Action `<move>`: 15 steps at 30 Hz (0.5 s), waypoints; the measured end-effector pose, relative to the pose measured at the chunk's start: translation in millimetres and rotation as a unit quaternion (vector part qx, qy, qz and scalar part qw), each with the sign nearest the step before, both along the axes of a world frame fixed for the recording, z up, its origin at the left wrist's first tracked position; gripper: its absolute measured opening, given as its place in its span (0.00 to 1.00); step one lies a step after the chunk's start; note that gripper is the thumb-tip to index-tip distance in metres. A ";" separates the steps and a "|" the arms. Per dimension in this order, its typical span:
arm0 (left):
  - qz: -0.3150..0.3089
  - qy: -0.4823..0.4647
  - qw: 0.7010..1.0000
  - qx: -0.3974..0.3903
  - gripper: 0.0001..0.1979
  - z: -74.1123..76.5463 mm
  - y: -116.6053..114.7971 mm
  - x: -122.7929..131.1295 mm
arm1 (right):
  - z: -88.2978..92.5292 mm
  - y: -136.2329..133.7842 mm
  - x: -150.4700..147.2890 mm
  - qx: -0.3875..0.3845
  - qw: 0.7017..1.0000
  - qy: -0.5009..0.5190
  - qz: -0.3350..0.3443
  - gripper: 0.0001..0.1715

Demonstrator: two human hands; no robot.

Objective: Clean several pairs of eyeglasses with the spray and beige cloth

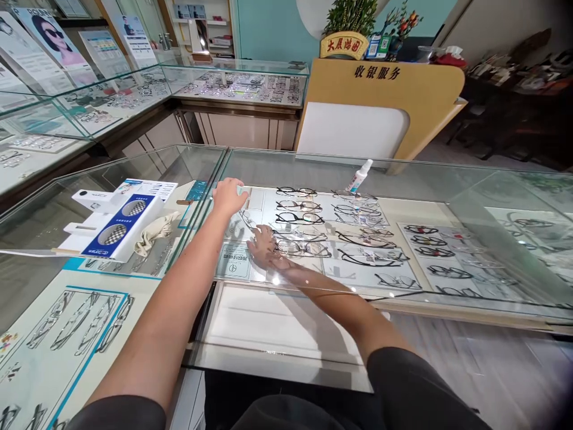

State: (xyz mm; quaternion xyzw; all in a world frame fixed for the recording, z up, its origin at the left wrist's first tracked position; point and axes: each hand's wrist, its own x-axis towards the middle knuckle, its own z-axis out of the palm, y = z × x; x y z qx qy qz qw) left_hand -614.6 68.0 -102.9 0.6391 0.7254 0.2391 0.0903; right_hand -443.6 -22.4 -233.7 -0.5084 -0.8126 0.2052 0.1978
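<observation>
My left hand (230,196) rests over the glass top of the display case (268,156), near the seam between two panes. Its thumb stands apart from the bent fingers, and I see nothing in it. My right hand (264,246) shows through the glass, inside the case, with its fingers spread over the white tray. Just beyond its fingertips lies a thin-framed pair of glasses (247,220); whether they touch is unclear. Rows of glasses (299,218) lie to the right of that hand. A dark green card (234,261) lies left of it.
A pulled-out white drawer (286,316) sits below my right forearm. On the glass stand a white spray bottle (360,177), a blue-and-white cardboard box (120,230) and a crumpled beige cloth (154,233). A yellow counter (380,89) stands behind.
</observation>
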 end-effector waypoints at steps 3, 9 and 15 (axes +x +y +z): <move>-0.003 -0.001 1.000 0.008 0.16 -3.6 0.3 0.3 | 0.5 32.7 -31.6 -0.028 0.998 -0.016 -0.051 0.28; 0.000 -0.002 1.000 0.009 0.16 -2.8 -3.3 2.8 | -1.3 66.4 -57.6 -0.060 0.995 -0.028 -0.074 0.25; 0.003 0.003 1.000 0.011 0.15 -1.6 -5.3 5.0 | 6.6 68.8 -59.0 -0.058 0.996 -0.016 -0.068 0.25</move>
